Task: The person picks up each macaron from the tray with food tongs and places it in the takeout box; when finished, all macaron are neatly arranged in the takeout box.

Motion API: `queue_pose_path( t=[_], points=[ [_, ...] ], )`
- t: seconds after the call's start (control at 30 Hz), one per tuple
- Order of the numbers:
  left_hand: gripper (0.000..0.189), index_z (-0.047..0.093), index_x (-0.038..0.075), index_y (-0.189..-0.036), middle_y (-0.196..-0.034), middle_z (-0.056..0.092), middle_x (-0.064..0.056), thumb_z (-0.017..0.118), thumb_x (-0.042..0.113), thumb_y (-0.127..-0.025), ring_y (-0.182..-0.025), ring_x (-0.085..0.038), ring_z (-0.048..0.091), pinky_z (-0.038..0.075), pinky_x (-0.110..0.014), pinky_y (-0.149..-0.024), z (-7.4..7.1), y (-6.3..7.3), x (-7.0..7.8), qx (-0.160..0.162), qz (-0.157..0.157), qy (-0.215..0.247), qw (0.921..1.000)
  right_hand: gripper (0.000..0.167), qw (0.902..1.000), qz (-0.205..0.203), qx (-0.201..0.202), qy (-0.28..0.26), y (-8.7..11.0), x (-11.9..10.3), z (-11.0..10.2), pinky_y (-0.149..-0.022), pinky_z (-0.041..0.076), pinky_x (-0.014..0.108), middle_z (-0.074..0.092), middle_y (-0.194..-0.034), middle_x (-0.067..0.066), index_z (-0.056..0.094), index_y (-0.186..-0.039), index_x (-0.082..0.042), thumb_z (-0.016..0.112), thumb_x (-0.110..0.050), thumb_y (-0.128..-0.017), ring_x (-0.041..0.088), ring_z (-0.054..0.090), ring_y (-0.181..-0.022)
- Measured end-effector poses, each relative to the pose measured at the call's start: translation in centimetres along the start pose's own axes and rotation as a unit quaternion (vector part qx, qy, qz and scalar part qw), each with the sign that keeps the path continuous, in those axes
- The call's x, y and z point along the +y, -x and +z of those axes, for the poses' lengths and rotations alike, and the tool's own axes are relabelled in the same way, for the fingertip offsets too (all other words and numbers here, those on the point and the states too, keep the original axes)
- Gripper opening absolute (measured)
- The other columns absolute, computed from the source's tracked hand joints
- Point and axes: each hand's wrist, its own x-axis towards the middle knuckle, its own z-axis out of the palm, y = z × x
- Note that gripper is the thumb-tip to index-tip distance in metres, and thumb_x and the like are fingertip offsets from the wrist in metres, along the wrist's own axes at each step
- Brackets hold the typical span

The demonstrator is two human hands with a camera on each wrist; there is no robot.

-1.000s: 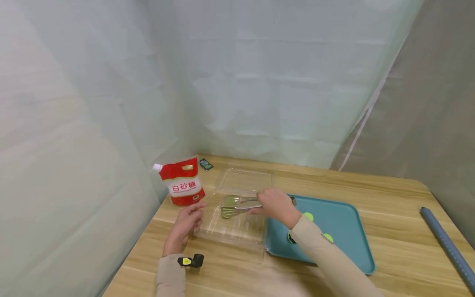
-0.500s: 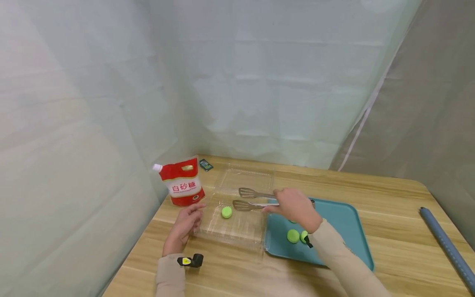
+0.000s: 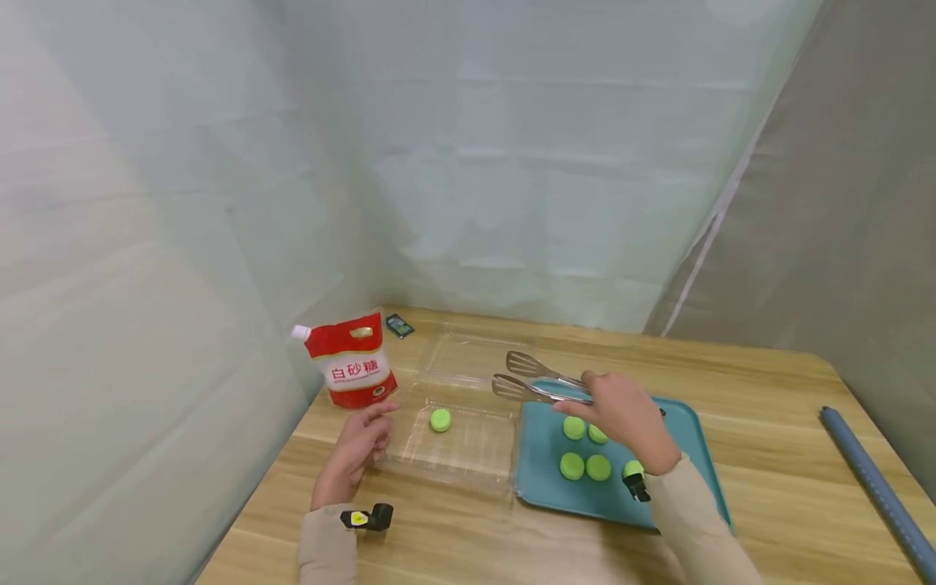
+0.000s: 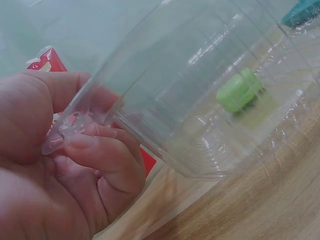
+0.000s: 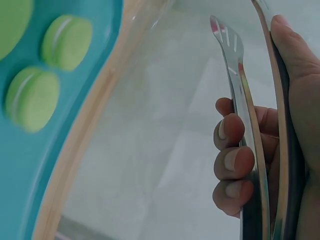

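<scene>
My right hand (image 3: 621, 410) grips metal tongs (image 3: 537, 388) over the blue tray (image 3: 541, 487). In the right wrist view its fingers (image 5: 232, 162) curl round one arm of the tongs, whose slotted ends stand apart with nothing between them. Several green macarons (image 3: 572, 466) sit on the tray. One green macaron (image 3: 440, 420) lies inside the clear plastic container (image 3: 475, 463), towards its left. At that container's left edge is my left hand (image 3: 356, 448); the left wrist view shows its curled fingers (image 4: 107, 155) and thumb holding the rim. The hinged lid (image 3: 478, 357) lies folded back.
A red and white sugar pouch (image 3: 351, 361) stands behind my left hand. Near the back edge lies a small dark packet (image 3: 399, 326). A long blue-grey rod (image 3: 873, 487) lies at the table's right. Fabric walls (image 3: 512, 203) enclose the back and sides.
The tongs spread and let go of the macaron in the container. My right hand has carried them rightwards to above the tray. My left hand keeps its place on the container.
</scene>
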Motion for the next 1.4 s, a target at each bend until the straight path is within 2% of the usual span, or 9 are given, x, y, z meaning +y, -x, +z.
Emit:
queue_pose_path(
  t=[0.23,0.47,0.67,0.8,0.9,1.13,1.27,1.4],
  points=[
    [0.042,0.047,-0.007,-0.142,-0.068,0.038,0.002,0.047,0.002,-0.100,-0.055,-0.010,0.037,0.032,-0.020,-0.047,-0.2,-0.2,0.3,-0.006,0.009,-0.009,0.9999,0.049,0.9997,0.019,0.018,-0.002,1.8,2.1,-1.1,-0.046,0.029,0.028,0.035,-0.055,-0.006,0.055,-0.075,-0.014,0.072,-0.058,-0.085,0.010,0.034,-0.047],
    [0.043,0.046,-0.006,-0.144,-0.069,0.040,0.002,0.047,0.004,-0.102,-0.057,-0.011,0.038,0.034,-0.020,-0.048,-0.1,-0.3,0.2,-0.010,0.005,-0.023,0.9997,0.049,0.9979,0.056,0.028,-0.016,3.7,4.0,-2.3,-0.052,0.039,0.032,0.048,-0.062,-0.005,0.064,-0.086,-0.008,0.074,-0.056,-0.084,0.013,0.043,-0.054],
    [0.043,0.046,-0.005,-0.145,-0.070,0.040,0.000,0.048,0.005,-0.102,-0.057,-0.012,0.039,0.035,-0.021,-0.049,-0.2,0.4,-0.2,-0.009,-0.001,-0.031,0.9995,0.047,0.9975,0.066,0.023,-0.006,5.5,4.9,-2.6,-0.048,0.035,0.030,0.042,-0.058,-0.004,0.058,-0.076,-0.011,0.077,-0.053,-0.084,0.013,0.039,-0.052],
    [0.044,0.045,-0.005,-0.145,-0.069,0.039,0.000,0.047,0.004,-0.102,-0.056,-0.012,0.039,0.035,-0.021,-0.049,-0.3,0.6,-0.1,-0.006,0.000,-0.027,0.9996,0.050,0.9957,0.092,0.010,-0.003,6.1,5.3,-2.8,-0.050,0.038,0.032,0.044,-0.061,-0.002,0.056,-0.075,-0.011,0.076,-0.056,-0.083,0.015,0.042,-0.055],
    [0.045,0.045,-0.006,-0.144,-0.068,0.038,0.000,0.047,0.002,-0.100,-0.055,-0.011,0.038,0.034,-0.021,-0.048,-0.2,0.4,0.1,-0.006,0.003,-0.017,0.9998,0.052,0.9925,0.121,-0.018,-0.010,6.3,5.6,-3.3,-0.051,0.037,0.033,0.043,-0.062,-0.002,0.056,-0.074,-0.010,0.076,-0.057,-0.082,0.017,0.043,-0.057],
    [0.046,0.044,-0.005,-0.146,-0.068,0.039,0.000,0.048,0.003,-0.101,-0.055,-0.011,0.038,0.034,-0.021,-0.048,-0.2,0.2,0.2,-0.012,0.003,-0.010,0.9999,0.055,0.9886,0.138,-0.057,-0.018,7.0,6.3,-3.7,-0.050,0.026,0.030,0.023,-0.062,-0.005,0.046,-0.065,-0.014,0.078,-0.056,-0.080,0.012,0.027,-0.054],
    [0.046,0.042,-0.005,-0.147,-0.069,0.040,0.000,0.048,0.004,-0.102,-0.055,-0.011,0.039,0.035,-0.021,-0.048,-0.3,0.1,-0.1,-0.017,0.004,-0.019,0.9997,0.052,0.9864,0.148,-0.069,-0.017,7.4,6.5,-3.8,-0.050,0.026,0.030,0.024,-0.062,-0.005,0.051,-0.068,-0.013,0.080,-0.054,-0.078,0.012,0.028,-0.054],
    [0.045,0.044,-0.005,-0.145,-0.068,0.040,0.001,0.047,0.003,-0.102,-0.055,-0.011,0.039,0.036,-0.021,-0.048,-0.3,-0.1,0.0,-0.018,0.005,-0.024,0.9995,0.052,0.9846,0.155,-0.080,-0.011,7.8,6.8,-3.9,-0.049,0.032,0.032,0.037,-0.062,-0.003,0.065,-0.080,-0.006,0.081,-0.056,-0.077,0.015,0.039,-0.055]
  ],
)
